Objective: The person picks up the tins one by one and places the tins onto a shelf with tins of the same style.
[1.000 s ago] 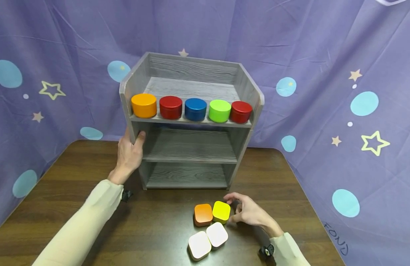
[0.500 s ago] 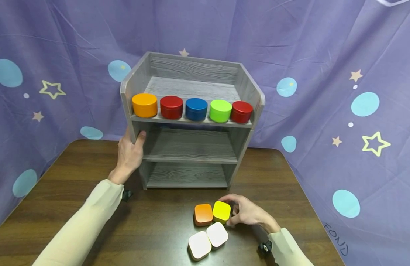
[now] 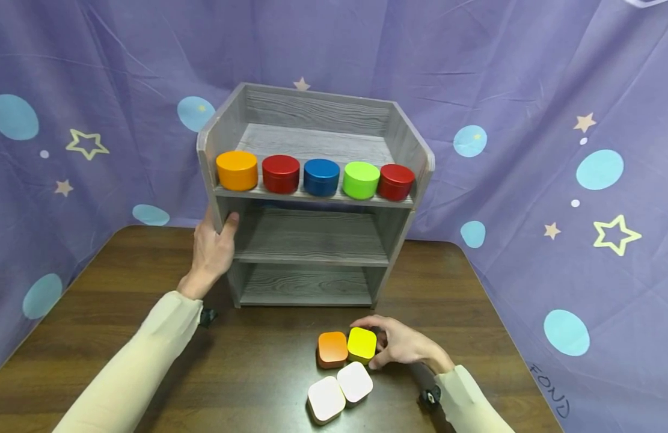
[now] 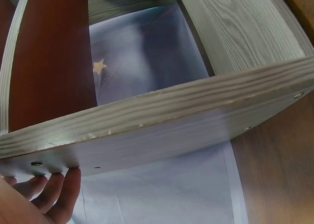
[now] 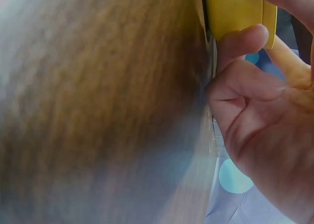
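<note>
My left hand (image 3: 211, 249) grips the left side panel of a grey wooden shelf unit (image 3: 312, 261), thumb inside and fingers outside. In the left wrist view, the fingertips (image 4: 68, 189) press on the panel's outer face. On the table in front of the unit, my right hand (image 3: 406, 344) holds a yellow square tin (image 3: 362, 344) between thumb and fingers. The right wrist view shows the tin's side (image 5: 235, 13) against curled fingers. An orange square tin (image 3: 332, 349) sits to its left. Two white square tins (image 3: 326, 398) stand nearer me, touching each other.
Along the top shelf's front edge stand round tins: orange (image 3: 237, 171), red (image 3: 281, 174), blue (image 3: 321, 177), green (image 3: 361, 180) and another red one (image 3: 396, 182). A purple patterned curtain (image 3: 528, 120) hangs behind and beside the wooden table (image 3: 247, 373).
My right hand has closed in on the yellow tin, with the index finger moving left along its far edge and the thumb reaching its near corner. The left hand keeps its grip.
</note>
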`<state>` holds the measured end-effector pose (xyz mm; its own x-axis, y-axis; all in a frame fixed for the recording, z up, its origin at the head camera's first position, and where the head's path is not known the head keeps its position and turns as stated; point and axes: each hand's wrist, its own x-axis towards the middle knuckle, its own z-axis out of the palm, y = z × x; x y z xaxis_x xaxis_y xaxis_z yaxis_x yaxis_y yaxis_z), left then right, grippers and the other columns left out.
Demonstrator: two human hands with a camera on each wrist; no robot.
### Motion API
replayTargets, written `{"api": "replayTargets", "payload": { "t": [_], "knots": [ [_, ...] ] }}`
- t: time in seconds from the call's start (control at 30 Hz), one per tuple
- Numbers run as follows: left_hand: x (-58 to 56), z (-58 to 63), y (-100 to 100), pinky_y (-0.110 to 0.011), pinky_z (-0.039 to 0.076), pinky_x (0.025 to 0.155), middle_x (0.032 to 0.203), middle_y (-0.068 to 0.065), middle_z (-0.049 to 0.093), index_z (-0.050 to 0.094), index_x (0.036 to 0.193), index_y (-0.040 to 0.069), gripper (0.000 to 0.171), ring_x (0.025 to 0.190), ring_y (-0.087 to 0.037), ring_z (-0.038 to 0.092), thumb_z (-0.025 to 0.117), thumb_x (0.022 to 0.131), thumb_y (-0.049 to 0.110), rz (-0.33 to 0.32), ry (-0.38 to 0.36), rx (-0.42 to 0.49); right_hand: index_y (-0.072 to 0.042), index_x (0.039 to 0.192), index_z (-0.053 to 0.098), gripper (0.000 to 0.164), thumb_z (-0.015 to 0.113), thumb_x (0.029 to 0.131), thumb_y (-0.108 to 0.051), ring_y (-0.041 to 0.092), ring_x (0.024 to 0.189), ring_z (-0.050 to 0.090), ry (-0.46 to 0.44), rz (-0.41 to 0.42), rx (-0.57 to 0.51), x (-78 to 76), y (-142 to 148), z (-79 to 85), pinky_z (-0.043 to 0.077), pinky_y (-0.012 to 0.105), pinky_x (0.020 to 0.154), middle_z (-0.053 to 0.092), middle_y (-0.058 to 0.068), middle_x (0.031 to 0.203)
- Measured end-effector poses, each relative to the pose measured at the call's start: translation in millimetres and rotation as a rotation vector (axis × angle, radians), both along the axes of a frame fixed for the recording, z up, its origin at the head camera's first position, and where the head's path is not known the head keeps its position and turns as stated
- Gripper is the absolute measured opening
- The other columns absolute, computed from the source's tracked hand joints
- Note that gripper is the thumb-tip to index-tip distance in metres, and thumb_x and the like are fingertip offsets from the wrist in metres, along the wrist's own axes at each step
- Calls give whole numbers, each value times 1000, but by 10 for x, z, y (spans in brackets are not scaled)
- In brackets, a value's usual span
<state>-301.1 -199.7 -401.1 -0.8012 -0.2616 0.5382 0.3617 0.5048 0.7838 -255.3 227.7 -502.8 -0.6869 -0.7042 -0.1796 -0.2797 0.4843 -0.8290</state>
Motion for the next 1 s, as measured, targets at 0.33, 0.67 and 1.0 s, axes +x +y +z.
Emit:
{"api": "replayTargets", "payload": {
  "t": [0.33, 0.67, 1.0],
  "knots": [
    [8, 5, -1, -71, 42, 116, 148, -37, 62, 52, 156, 1, 64, 141, -58, 57, 58, 104, 37, 9, -13, -1, -11, 152, 60, 81, 91, 78, -2, 2, 67, 50, -7, -14, -9, 24, -6, -26, 43, 18, 61, 62, 15, 134],
    [4, 29, 7, -69, 40, 118, 151, -35, 61, 51, 159, 3, 64, 143, -56, 56, 58, 105, 36, -1, -18, -2, -12, 148, 61, 79, 92, 76, -3, 2, 67, 51, 9, -33, -15, 25, -7, -26, 45, 18, 62, 64, 9, 124],
    [6, 16, 1, -70, 41, 116, 148, -37, 62, 51, 158, 3, 65, 141, -58, 57, 57, 104, 38, 6, -13, -9, -7, 148, 60, 78, 92, 77, -10, 2, 63, 49, 112, -51, -32, -14, -38, 207, 43, 19, 60, 63, 12, 118]
  ]
}}
